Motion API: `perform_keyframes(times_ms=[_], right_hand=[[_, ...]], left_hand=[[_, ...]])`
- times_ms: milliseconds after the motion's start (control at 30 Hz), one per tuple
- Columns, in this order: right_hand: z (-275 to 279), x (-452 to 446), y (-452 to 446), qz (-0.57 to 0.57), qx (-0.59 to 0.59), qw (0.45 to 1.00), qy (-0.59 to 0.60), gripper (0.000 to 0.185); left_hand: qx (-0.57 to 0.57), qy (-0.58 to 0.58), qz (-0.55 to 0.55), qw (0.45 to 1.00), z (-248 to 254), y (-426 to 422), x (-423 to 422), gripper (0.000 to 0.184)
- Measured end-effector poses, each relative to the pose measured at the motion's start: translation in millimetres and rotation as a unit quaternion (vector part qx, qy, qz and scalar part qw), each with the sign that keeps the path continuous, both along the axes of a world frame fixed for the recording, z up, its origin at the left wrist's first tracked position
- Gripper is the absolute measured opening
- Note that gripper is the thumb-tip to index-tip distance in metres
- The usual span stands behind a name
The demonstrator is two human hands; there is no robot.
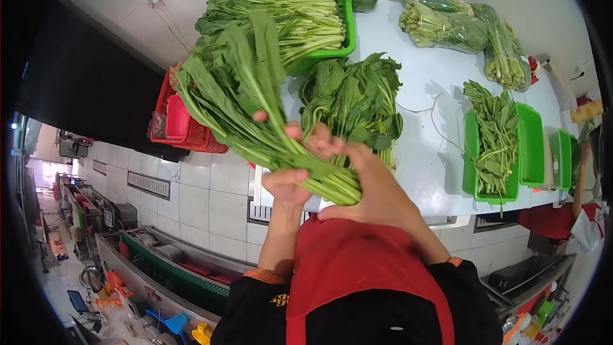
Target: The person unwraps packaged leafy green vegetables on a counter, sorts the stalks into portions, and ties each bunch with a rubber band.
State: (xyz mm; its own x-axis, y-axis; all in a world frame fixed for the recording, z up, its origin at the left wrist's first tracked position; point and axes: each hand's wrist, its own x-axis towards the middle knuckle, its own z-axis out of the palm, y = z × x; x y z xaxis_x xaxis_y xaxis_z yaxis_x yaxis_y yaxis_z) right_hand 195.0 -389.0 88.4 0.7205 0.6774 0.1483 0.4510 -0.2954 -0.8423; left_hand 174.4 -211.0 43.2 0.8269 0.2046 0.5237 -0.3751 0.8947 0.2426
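A large bunch of leafy greens [246, 99] is held up in front of the red apron, its leaves toward the upper left and its pale stems toward the lower right. My left hand [286, 182] is wrapped round the stems from below. My right hand [364, 182] grips the bunch near the stem ends, its fingers reaching over the top. Behind the bunch, a pile of loose greens [351, 99] lies on the white table [421, 121]. More stemmed greens fill a green crate [350, 22] at the table's back left.
Bagged greens [447, 29] lie at the back right. A green tray of greens [469, 166] stands beside another green tray [531, 147]. A red basket [201, 137] is left of the table. Another person's arm [581, 176] shows at the far right.
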Motion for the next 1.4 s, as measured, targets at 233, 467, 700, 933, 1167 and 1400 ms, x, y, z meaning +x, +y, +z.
perform_keyframes(times_ms=[233,467,700,933,1167,1400], right_hand=[[-54.0,7.7,-5.4,-0.067,-0.241,0.94,-0.231,0.051],[-52.1,-3.6,-26.1,-0.099,-0.251,0.886,-0.378,0.069],[-68.7,7.4,-44.3,-0.112,-0.297,0.856,-0.409,0.077],[-66.6,18.4,-46.3,-0.078,-0.29,0.85,-0.434,0.084],[-0.2,97.4,19.7,-0.118,-0.191,0.865,-0.448,0.093],[38.1,257.4,131.7,-0.125,-0.214,0.853,-0.459,0.1]], left_hand=[[-0.191,0.313,0.013,0.93,-48.7,16.4,-10.4,0.09],[-0.161,0.173,-0.06,0.97,-36.6,11.1,0.0,0.103],[-0.156,0.187,-0.007,0.97,-53.3,28.7,5.1,0.078],[-0.192,0.239,0.006,0.952,-18.1,29.6,-1.1,0.065],[0.003,0.192,0.094,0.977,75.8,104.3,70.2,0.073],[0.036,0.337,0.429,0.837,101.9,318.4,128.9,0.056]])
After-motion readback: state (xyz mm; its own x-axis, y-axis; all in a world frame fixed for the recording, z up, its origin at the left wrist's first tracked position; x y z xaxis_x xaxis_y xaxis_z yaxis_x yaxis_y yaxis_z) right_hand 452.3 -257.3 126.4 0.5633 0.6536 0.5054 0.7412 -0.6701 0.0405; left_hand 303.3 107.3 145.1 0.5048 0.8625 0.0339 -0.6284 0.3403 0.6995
